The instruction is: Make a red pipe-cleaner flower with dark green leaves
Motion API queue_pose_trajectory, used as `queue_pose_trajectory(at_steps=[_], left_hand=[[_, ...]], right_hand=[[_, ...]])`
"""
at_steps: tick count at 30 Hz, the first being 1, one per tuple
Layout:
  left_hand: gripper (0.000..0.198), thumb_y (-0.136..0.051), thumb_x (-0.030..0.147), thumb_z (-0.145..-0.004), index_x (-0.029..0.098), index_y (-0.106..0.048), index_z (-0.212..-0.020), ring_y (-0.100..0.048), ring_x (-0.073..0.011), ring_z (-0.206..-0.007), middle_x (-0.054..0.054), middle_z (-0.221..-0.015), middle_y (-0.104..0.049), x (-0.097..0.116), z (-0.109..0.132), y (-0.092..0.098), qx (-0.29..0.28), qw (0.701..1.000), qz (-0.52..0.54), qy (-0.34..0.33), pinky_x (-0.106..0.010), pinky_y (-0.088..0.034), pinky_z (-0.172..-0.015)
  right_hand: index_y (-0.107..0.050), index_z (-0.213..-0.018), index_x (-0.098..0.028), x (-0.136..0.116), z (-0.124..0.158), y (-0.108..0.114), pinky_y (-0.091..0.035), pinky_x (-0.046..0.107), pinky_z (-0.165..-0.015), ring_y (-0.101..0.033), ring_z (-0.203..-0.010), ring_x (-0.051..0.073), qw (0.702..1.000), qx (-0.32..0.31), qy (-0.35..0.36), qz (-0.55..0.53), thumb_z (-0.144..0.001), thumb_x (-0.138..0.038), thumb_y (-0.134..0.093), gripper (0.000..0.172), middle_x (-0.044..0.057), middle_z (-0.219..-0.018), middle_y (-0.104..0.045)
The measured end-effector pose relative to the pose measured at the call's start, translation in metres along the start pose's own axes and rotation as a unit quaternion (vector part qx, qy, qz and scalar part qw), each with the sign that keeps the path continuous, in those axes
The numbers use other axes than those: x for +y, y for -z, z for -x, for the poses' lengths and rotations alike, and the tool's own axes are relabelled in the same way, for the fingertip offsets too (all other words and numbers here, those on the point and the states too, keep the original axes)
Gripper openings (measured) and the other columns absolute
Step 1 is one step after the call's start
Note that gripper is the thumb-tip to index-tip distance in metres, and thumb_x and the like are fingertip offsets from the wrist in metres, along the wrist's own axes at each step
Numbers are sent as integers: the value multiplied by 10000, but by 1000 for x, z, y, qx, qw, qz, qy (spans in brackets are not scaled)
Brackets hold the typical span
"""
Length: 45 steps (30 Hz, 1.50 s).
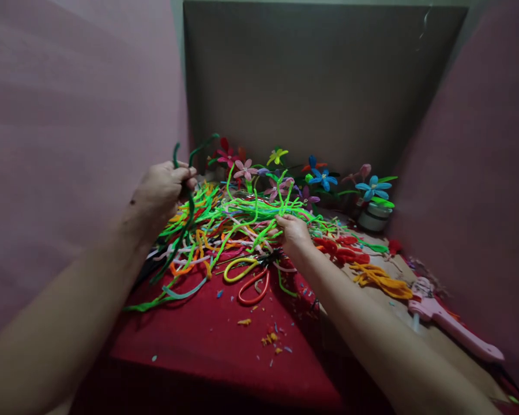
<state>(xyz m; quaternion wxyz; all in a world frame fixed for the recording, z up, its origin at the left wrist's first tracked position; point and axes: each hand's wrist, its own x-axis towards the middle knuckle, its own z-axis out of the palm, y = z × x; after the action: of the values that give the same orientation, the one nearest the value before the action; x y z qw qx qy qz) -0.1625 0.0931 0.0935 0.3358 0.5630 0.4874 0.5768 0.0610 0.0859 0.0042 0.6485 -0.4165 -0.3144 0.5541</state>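
A dark green pipe cleaner point(189, 214), fuzzy and bent, hooks upward at the left edge of a tangled pile point(225, 230) of mostly neon stems on the red-covered worktop point(225, 346). The left hand point(162, 190) is closed around it. The right hand point(294, 233) pinches bright green strands point(259, 216) mid-pile, near the scissors point(251, 276).
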Motion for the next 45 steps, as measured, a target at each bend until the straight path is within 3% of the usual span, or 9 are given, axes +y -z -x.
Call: queue_pose_trajectory(at_steps=[4, 6, 10, 15, 19, 26, 31, 36, 45], left_hand=[[159, -595, 244, -713, 183, -468, -639, -294, -54, -373, 62, -459, -347, -14, 26, -26, -142, 990, 8, 16, -204, -206, -369], [264, -602, 341, -721, 184, -455, -567, -273, -58, -365, 57, -448, -320, -21, 40, -42, -269, 961, -43, 51, -224, -187, -367], [235, -665, 298, -636, 168, -508, -519, -257, -54, -356, 57, -418, -334, -31, 57, -67, -318, 938, -123, 65, -244, -143, -374], [153, -620, 245, -665, 158, -539, -570, -259, -45, -337, 66, -413, -331, -36, 59, -79, -296, 948, 2, 115, -214, -163, -360], [154, -655, 223, -671, 154, -524, -627, -237, -27, -325, 82, -431, -304, -35, 60, -81, -242, 955, 94, 143, -178, -153, -340], [206, -660, 142, -701, 175, -459, -674, -248, -24, -321, 92, -448, -339, -31, 60, -86, -209, 927, 277, 145, -148, -202, -311], [225, -689, 155, -693, 163, -464, -679, -241, -11, -311, 102, -442, -328, -35, 57, -86, -196, 913, 313, 173, -133, -202, -304], [269, -742, 190, -632, 163, -480, -684, -238, -13, -316, 108, -423, -313, -39, 57, -85, -186, 924, 293, 161, -131, -207, -302], [236, -734, 198, -631, 147, -506, -667, -269, -21, -350, 98, -418, -332, -41, 62, -88, -210, 927, 263, 165, -168, -353, -375]], right_hand=[[-451, -666, -175, 2, 2, -3, -322, 175, -290, -462, -284, 76, 1000, -18, 1, -16, -729, -143, -582, 148, -55, -464, -568], [-450, -683, -177, 3, 4, -5, -308, 168, -290, -455, -281, 72, 999, -22, -2, -24, -742, -145, -566, 134, -53, -473, -578], [-427, -680, -184, 3, 9, -8, -287, 166, -304, -416, -266, 59, 999, -18, -7, -45, -744, -119, -555, 157, -55, -462, -575], [-415, -650, -192, -7, 17, -12, -196, 186, -290, -265, -215, 45, 997, -2, -19, -70, -776, -129, -498, 164, -86, -362, -478], [-459, -642, -174, -17, 21, -12, -161, 193, -302, -237, -243, 35, 994, -8, -63, -85, -768, -157, -469, 128, -33, -440, -569], [-500, -622, -159, -10, 20, -8, -166, 192, -306, -230, -271, 40, 988, -32, -114, -102, -743, -189, -447, 136, -41, -415, -505], [-601, -671, -111, -1, 26, -7, -251, 170, -318, -364, -334, 36, 982, -127, -106, -86, -663, -138, -584, 34, -30, -485, -539], [-598, -647, -111, 3, 30, -4, -278, 168, -327, -388, -330, 30, 978, -206, -7, 14, -641, -264, -698, 183, -38, -482, -538], [-514, -636, -160, 6, 40, -4, -326, 187, -320, -444, -299, 67, 976, -192, 50, 92, -639, -264, -637, 161, -46, -468, -571]])
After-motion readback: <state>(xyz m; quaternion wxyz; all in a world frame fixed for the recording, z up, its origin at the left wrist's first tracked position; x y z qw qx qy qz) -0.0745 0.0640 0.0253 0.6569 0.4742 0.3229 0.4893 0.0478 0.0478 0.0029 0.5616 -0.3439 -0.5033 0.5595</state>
